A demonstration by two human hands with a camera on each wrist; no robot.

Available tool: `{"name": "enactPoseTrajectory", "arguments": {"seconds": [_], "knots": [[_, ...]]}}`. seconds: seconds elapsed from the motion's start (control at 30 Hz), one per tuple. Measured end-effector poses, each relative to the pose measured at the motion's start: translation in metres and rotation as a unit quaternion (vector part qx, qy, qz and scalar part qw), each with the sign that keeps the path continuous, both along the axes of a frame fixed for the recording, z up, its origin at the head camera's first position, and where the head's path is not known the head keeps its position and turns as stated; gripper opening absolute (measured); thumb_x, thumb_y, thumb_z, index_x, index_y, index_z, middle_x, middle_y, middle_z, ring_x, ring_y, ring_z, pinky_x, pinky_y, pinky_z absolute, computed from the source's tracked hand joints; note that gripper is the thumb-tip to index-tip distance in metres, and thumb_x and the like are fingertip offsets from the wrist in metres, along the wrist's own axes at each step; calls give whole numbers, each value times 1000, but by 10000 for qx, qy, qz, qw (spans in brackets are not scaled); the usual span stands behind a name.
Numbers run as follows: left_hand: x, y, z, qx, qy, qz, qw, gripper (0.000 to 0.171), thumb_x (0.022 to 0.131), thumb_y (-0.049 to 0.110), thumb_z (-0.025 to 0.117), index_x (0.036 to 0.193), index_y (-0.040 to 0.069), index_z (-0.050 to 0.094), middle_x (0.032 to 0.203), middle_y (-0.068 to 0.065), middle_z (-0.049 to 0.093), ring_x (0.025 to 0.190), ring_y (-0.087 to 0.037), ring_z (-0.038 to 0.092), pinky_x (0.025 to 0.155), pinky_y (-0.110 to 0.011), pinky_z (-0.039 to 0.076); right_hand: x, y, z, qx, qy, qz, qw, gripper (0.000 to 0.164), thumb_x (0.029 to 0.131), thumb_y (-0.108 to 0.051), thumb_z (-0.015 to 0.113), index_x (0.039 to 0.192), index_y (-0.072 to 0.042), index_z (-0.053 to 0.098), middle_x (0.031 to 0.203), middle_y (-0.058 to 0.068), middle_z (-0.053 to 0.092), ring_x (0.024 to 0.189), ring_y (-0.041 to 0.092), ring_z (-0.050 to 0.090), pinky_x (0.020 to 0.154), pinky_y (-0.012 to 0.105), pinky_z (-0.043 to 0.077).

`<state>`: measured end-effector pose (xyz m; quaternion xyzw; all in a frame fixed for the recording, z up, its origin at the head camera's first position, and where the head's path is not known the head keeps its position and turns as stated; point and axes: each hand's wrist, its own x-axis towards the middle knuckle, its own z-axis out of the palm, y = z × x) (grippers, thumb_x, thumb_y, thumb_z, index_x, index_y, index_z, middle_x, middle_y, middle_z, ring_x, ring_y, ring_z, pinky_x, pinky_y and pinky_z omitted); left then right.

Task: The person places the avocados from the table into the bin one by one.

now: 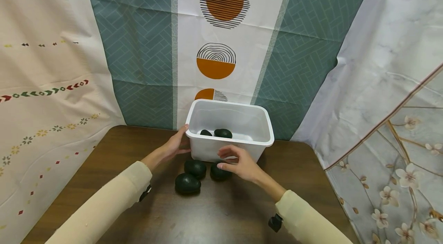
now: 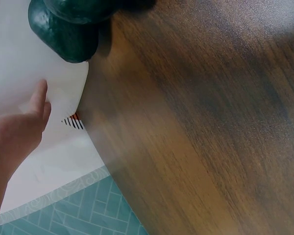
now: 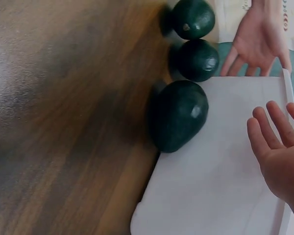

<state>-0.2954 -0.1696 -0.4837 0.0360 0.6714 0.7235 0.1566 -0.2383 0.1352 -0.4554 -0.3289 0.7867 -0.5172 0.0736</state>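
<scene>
At the white bin [image 1: 209, 148], left hand [image 1: 175, 144] straight-fingered against its end, right hand [image 1: 242, 164] empty, fingers loosely spread.

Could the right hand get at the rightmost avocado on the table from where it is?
Probably yes: the right hand is empty and close to the rightmost avocado, with nothing visible between them; the white bin stands behind that avocado, not in the way.

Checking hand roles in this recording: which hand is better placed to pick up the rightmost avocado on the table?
Likely the right hand: it is empty and hovers close above the rightmost avocado. The left hand is at the left end of the white bin, farther from that avocado.
</scene>
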Motion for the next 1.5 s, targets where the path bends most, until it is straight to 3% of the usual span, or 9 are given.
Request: {"name": "enactPoseTrajectory", "arguments": {"seconds": [0.2,0.47,0.7,1.0,1.5], "knots": [[0,0,-1,20,-18,18,10000,83,98,68,33,159,16,12,164,-13,3,145,-46,24,106,-58,42,1,1,-9,410,156,-53,9990,52,85,-34,80,128,-12,61,122,-6,64,117,24,61,102,54,48],[-1,1,-2,104,-44,48,9999,81,99,67,34,159,15,12,164,-14,3,145,-46,21,107,-59,41,2,3,-25,840,733,-195,9936,49,84,-37,80,126,-20,62,124,-2,64,116,22,60,102,48,50],[0,1,-2,112,-63,40,9999,82,99,67,34,159,16,12,165,-12,1,146,-46,20,107,-59,41,1,2,-37,1320,1225,-305,9832,54,84,-40,80,128,-14,62,126,5,65,115,16,58,100,39,52],[0,2,-2,134,-36,62,9999,81,100,66,34,159,16,11,164,-14,1,145,-47,21,107,-60,41,-1,0,-45,2149,2288,-280,9490,56,84,-37,80,130,-12,61,125,-3,61,117,17,55,102,44,46],[0,1,-1,68,-22,52,10000,83,100,67,33,159,14,9,164,-13,2,145,-46,22,107,-59,42,-7,-4,-53,2517,2143,-428,9428,56,83,-33,81,131,-14,60,129,0,59,122,20,53,107,42,43]]}}
